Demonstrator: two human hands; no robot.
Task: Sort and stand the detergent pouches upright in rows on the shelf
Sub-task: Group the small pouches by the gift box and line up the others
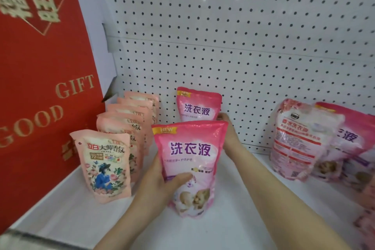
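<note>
Head view: left hand (pixel 160 178) is gripping low and right hand (pixel 228 134) is holding the upper edge of the glossy pink plastic detergent pouch (pixel 190 158), which is standing mid-way along the white shelf (pixel 243 221); it is probably soft, heavy and slippery, so gripping both sides suits it.

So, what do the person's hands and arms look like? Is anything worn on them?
Both are bare. The left hand and right hand have no gloves, and no ring, watch or bracelet shows. The left forearm and right forearm are uncovered as far as the picture reaches; no sleeve is in view. The fingernails are too blurred to judge.
</note>
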